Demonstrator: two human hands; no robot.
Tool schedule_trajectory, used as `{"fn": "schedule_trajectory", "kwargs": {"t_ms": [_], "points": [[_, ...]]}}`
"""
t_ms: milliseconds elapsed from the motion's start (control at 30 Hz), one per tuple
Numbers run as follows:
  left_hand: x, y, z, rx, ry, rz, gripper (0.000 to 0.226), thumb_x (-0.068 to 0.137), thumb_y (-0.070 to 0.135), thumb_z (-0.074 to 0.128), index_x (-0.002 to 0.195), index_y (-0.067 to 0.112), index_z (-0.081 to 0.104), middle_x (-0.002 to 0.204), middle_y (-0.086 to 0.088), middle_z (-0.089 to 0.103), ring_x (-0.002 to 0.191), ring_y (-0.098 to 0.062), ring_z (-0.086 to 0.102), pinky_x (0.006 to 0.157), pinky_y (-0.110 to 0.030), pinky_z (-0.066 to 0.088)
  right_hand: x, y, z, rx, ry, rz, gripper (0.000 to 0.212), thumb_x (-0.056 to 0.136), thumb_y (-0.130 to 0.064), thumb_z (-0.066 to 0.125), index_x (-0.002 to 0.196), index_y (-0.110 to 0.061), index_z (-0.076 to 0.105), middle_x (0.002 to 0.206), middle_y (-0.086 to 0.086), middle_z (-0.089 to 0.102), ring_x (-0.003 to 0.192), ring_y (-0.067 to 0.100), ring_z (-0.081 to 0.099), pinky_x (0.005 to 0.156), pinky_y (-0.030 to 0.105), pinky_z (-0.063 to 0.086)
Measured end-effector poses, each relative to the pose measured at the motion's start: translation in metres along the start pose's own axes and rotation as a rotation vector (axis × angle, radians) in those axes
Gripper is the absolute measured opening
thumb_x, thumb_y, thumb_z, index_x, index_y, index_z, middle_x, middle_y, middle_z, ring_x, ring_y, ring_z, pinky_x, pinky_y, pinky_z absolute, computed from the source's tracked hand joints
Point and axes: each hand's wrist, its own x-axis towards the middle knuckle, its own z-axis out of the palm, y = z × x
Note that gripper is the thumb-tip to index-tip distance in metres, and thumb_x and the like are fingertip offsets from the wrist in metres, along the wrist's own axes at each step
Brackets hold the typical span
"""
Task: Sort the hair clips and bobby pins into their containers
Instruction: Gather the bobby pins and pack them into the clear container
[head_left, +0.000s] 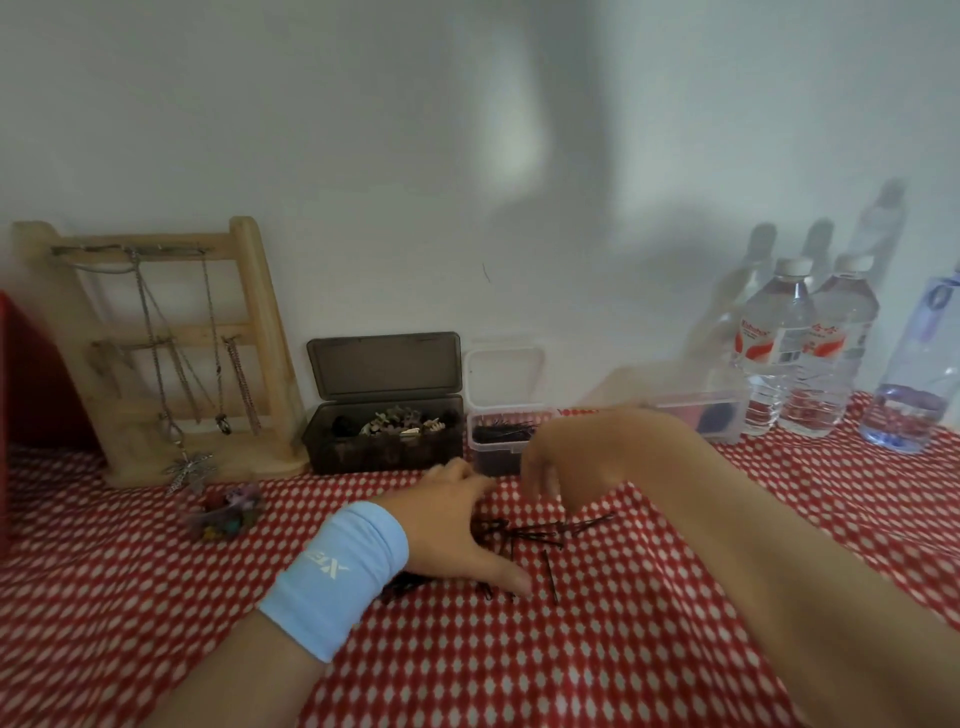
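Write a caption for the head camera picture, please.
Left hand and right hand over loose bobby pins on a red cloth, open grey box and clear box behind.

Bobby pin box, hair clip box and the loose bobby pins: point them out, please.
bobby pin box (491, 457): head view, front wall.
hair clip box (384, 452): head view, front wall.
loose bobby pins (537, 540): head view, middle of the pile.

Wristband (335, 582) behind left hand (452, 525): light-blue stretch fabric, white printed lettering, upside down to the head camera. Right forearm (727, 519) bare.
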Motion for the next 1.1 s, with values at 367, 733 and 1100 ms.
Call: {"fn": "schedule_trajectory", "kwargs": {"t_ms": [367,733,1100], "points": [[-0.015,-0.003,0.018,-0.164,0.200,0.093,0.061,0.088,0.029,0.070,0.144,0.028,0.046,0.138,0.008,0.050,0.124,-0.011,0.049,0.103,-0.020,0.038,-0.027,-0.011,0.025,0.029,0.109,-0.026,0.030,0.090,-0.012,0.068,0.115,-0.027,0.073,0.116,-0.005,0.066,0.100,0.016,0.058,0.101,0.032,0.048],[-0.022,-0.011,0.016,0.026,0.133,-0.099,0.081,0.078,0.063,0.067,0.146,0.026,0.040,0.145,0.000,0.036,0.134,-0.019,0.034,0.111,-0.037,0.035,-0.054,-0.033,0.023,0.101,-0.042,0.129,0.036,0.084,-0.048,0.073,0.099,-0.017,0.064,0.080,-0.004,0.065,0.074,0.014,0.067,0.078,0.030,0.057],[-0.027,-0.037,0.009,0.041,0.080,-0.215,0.117,0.063,0.073,0.073,0.154,0.023,0.019,0.154,-0.001,0.019,0.143,-0.024,0.020,0.117,-0.043,0.029,-0.025,-0.044,0.022,-0.056,0.228,-0.044,0.027,0.090,-0.029,0.069,0.116,-0.026,0.073,0.124,-0.003,0.066,0.119,0.020,0.055,0.118,0.049,0.031]]}}
